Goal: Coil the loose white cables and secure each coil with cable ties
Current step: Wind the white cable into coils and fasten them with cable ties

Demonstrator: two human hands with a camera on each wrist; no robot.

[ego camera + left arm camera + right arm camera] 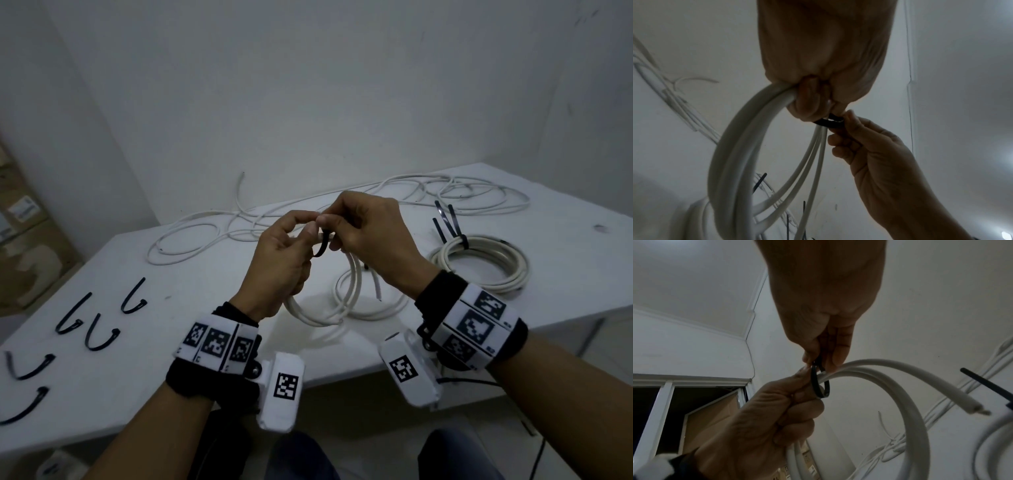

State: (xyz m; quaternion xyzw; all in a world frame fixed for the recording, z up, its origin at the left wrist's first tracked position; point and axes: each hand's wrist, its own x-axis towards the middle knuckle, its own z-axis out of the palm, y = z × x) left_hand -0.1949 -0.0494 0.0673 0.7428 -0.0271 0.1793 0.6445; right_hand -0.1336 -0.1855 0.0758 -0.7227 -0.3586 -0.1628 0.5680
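- Tie (322,245): ends hidden between fingertips of both hands.
- Coil (346,294): near side hidden behind left hand (281,270).
- Spare tie (24,409): cut off at left edge.

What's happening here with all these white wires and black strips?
A person is bundling cables. The left hand grips a white coil while both hands work a black cable tie looped around it; the right hand pinches the tie. One finished coil lies tied, loose cable waits behind, and spare ties lie nearby.

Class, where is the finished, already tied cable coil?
In the head view, the tied coil lies on the table, right of the right hand.
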